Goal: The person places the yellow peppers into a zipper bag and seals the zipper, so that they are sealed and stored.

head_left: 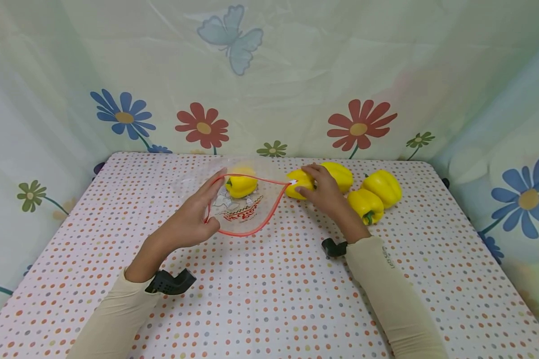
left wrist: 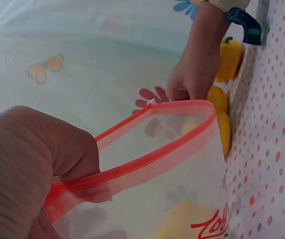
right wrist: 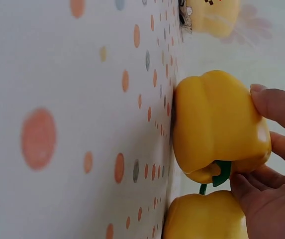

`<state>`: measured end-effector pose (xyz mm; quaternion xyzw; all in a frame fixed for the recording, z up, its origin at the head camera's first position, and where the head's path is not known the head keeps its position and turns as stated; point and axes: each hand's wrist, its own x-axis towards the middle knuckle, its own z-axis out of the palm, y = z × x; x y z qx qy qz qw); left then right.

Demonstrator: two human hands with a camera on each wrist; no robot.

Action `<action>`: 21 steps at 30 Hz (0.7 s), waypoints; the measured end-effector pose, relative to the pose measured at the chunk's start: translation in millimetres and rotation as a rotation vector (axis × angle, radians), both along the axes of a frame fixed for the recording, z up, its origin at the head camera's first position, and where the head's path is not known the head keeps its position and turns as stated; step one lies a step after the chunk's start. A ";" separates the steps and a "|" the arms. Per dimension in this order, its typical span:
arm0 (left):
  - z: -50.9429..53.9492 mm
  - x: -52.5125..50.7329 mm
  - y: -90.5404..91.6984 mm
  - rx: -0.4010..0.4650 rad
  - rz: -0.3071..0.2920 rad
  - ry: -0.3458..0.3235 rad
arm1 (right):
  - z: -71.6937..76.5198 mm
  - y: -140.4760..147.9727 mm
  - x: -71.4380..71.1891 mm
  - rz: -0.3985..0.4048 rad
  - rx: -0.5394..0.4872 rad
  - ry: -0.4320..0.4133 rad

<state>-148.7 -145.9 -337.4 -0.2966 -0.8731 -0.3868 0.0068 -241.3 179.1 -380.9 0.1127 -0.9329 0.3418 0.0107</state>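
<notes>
A clear plastic bag (head_left: 244,234) with a red zip edge and red lettering lies toward the back of the table, its mouth spread wide. One yellow bell pepper (head_left: 241,187) is inside it. My left hand (head_left: 185,222) holds the left side of the red rim (left wrist: 132,163), pinching it between thumb and fingers in the left wrist view. Beside the white zip slider, my right hand (head_left: 327,193) grips another yellow bell pepper (right wrist: 217,122) from above. That pepper's green stem (right wrist: 222,173) points toward the fingers, and its lower side is at or close to the tabletop.
Three more yellow bell peppers, a rear one (head_left: 338,175), a right one (head_left: 383,188) and a front one (head_left: 365,203), sit right of my right hand. The table wears a dotted cover (head_left: 251,299). A flower-printed curtain (head_left: 287,89) hangs behind it.
</notes>
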 end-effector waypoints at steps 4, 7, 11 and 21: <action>0.0 0.2 0.2 0.006 -0.001 0.001 | 0.1 0.7 1.3 0.025 0.008 0.006; -0.3 -0.5 -0.1 0.004 0.004 -0.002 | 1.2 2.0 2.6 0.048 0.015 -0.005; -0.2 -0.7 -0.5 0.005 0.008 -0.001 | 1.7 4.9 4.2 0.092 0.037 -0.037; 0.6 0.1 -0.2 0.022 -0.002 -0.005 | -2.1 6.8 7.9 0.098 0.034 -0.018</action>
